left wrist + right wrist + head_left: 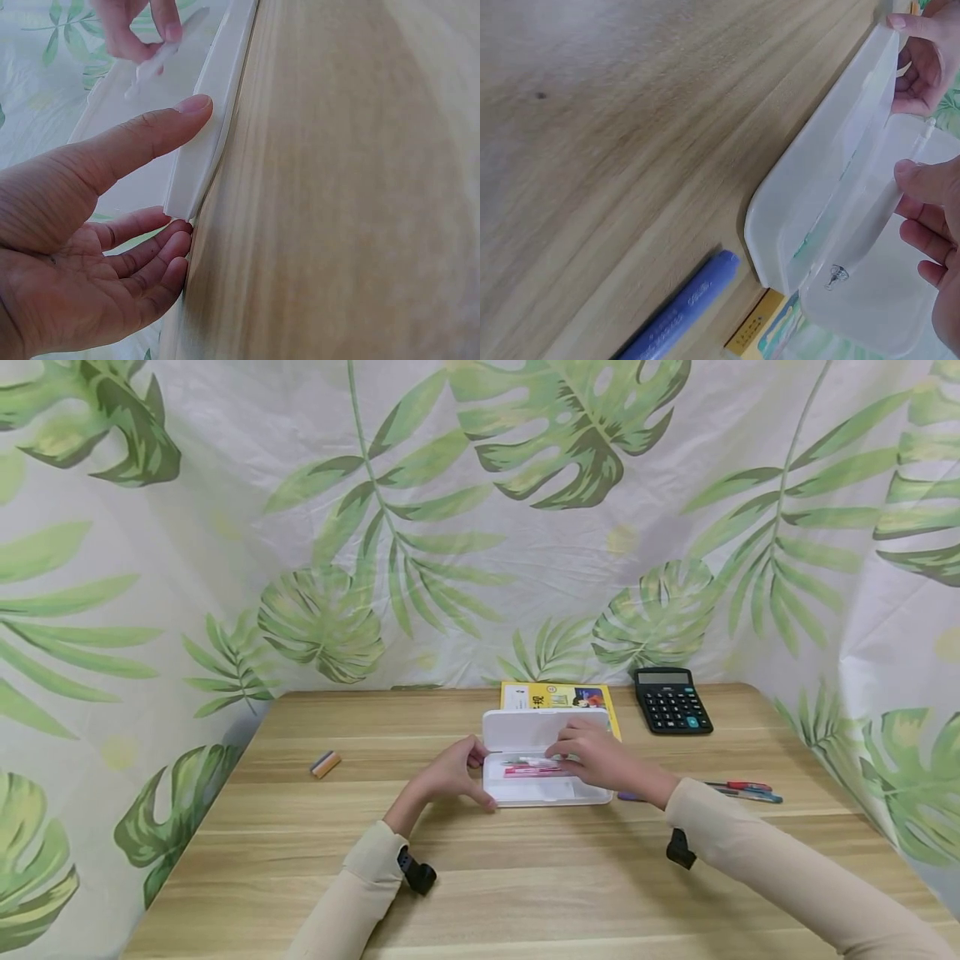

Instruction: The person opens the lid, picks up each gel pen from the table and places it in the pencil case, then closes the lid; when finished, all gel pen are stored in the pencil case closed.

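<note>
A white pencil case point(547, 802) lies with its lid raised on the wooden table. My left hand point(450, 772) holds its left end, thumb on the near edge and fingers curled by the far side of that end. Over the case, my right hand point(600, 758) pinches a slim white pen-like tube point(877, 221) with a shiny tip; its exact kind is unclear. Pink-and-white stationery point(528, 772) shows inside the case in the head view, partly behind the right fingers.
A yellow book point(555, 695) lies behind the case, a black calculator point(672, 702) to its right. Several pens point(742, 790) lie by the right forearm; a blue pen point(686, 307) lies near the case. An orange-and-blue eraser-like block point(326, 765) sits at left.
</note>
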Motion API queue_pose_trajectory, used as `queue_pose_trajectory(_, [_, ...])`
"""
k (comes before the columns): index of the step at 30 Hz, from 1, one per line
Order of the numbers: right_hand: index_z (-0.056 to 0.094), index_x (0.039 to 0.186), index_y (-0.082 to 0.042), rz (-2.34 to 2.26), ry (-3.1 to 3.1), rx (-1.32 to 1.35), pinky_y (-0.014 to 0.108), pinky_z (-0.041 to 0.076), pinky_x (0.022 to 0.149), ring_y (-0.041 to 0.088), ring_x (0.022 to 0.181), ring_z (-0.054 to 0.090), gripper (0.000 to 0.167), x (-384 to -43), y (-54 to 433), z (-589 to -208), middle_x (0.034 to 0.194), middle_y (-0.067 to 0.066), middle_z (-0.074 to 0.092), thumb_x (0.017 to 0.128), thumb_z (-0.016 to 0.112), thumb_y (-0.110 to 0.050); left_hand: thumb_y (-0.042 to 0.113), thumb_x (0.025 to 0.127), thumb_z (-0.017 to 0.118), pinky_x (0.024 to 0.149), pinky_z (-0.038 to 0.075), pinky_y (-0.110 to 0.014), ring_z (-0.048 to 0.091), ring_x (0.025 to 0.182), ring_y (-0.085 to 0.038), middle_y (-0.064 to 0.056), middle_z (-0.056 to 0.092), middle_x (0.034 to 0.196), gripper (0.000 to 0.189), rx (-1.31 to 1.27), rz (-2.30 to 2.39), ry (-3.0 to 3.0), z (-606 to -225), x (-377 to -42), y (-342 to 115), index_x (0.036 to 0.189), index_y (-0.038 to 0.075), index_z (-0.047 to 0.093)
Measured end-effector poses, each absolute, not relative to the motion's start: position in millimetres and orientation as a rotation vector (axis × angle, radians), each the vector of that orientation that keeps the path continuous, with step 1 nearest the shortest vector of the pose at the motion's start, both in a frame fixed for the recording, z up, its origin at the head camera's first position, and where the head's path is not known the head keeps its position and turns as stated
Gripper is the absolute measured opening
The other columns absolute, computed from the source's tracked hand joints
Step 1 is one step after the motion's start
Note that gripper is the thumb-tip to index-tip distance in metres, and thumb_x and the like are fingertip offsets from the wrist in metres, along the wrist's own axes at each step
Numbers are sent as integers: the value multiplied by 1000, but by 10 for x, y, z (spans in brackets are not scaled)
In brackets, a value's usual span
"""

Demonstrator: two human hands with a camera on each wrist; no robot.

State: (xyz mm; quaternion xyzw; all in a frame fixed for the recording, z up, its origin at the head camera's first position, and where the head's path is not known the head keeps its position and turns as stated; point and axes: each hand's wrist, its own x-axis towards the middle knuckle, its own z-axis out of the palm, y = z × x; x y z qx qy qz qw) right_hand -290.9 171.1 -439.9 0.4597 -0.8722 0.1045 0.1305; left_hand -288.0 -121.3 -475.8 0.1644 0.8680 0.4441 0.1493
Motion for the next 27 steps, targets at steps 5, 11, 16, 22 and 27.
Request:
queue_pose_trajectory(5, [80,102,-14,282,-2561,1299,38,51,88,19,96,61,15,-2989,1636,-4480,94,0,72,88,79,-10,11,58,100,104,46,-43,54,110,-23,-12,58,119,78,477,1274,2497,-4770,-2883,-1220,121,1,54])
queue_pose_trajectory(11, [80,103,-13,278,-2577,1275,41,51,93,22,102,62,16,-3042,1581,-4567,97,1,72,88,79,-10,11,58,100,105,46,-44,55,111,-24,-12,59,119,79,493,1271,2502,-4784,-2890,-1224,121,0,54])
queue_pose_trajectory(16, [79,105,-13,317,-2622,1248,40,49,93,21,102,61,16,-3072,1553,-4625,99,1,72,90,77,-10,10,58,99,105,46,-44,55,111,-24,-12,59,118,79,497,1269,2504,-4781,-2891,-1220,121,0,54])
queue_pose_trajectory(22, [79,107,-15,318,-2615,1238,41,48,95,20,103,60,16,-3098,1536,-4681,101,0,73,91,77,-13,10,58,99,105,46,-44,54,111,-24,-12,59,118,78,498,1281,2497,-4779,-2887,-1225,121,0,54])
queue_pose_trajectory(27, [79,108,-16,299,-2602,1218,41,46,97,20,104,59,18,-3111,1521,-4707,103,-1,74,90,79,-18,9,58,99,105,46,-44,54,110,-23,-12,59,117,78,500,1284,2498,-4782,-2890,-1226,121,-1,54])
